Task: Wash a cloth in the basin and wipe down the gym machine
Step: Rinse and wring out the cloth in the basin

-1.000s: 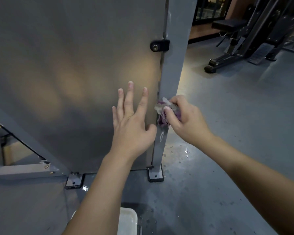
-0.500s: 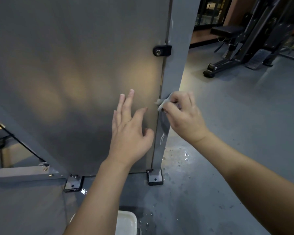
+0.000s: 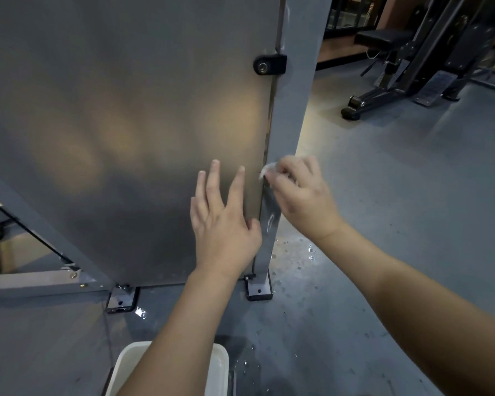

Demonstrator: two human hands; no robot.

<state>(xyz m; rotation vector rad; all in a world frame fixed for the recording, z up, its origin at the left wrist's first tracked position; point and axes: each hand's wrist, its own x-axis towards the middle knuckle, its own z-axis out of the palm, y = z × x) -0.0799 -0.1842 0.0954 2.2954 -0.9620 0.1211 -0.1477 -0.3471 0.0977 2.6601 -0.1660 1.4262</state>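
Observation:
The gym machine's grey metal panel [image 3: 120, 115] fills the left half of the view, edged by a grey upright post [image 3: 295, 90]. My left hand [image 3: 223, 221] lies flat and open against the panel's lower right. My right hand [image 3: 300, 195] is closed around a small cloth [image 3: 266, 169], pressing it onto the post; only a pale corner of the cloth shows past my fingers. A wet streak runs down the post below the cloth. The white basin [image 3: 218, 367] sits on the floor at the bottom edge, partly hidden by my left forearm.
Water drops [image 3: 303, 252] dot the grey floor by the post's black foot [image 3: 259, 288]. A second bracket foot [image 3: 122, 301] stands to the left. A black weight bench [image 3: 389, 67] and other machines stand at the far right.
My right hand has slid the cloth up the post and now covers most of it. My left hand stays on the panel. The view has tilted down, showing more of the basin.

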